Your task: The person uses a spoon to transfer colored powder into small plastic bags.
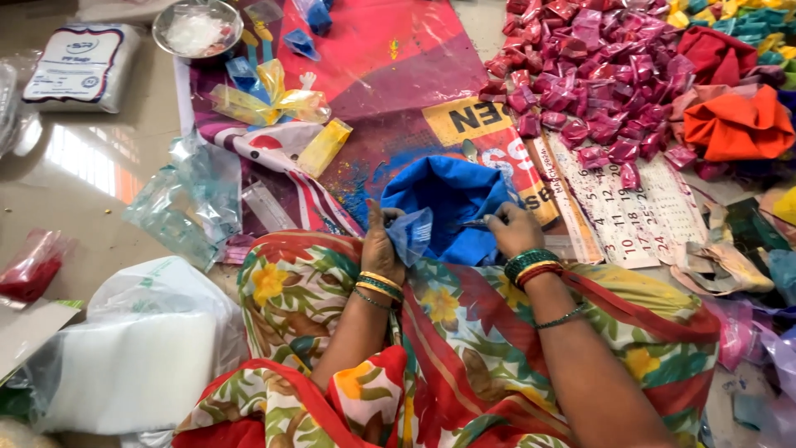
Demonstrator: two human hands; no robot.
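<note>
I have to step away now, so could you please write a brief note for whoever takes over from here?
Left hand holds a small clear packet tinted blue.
Right hand holds a thin tool, seemingly a spoon, at the open blue bag of powder.
Done: a heap of filled pink packets at upper right.
Left: the blue packet looks unsealed; empty clear packets lie on the left.
</note>
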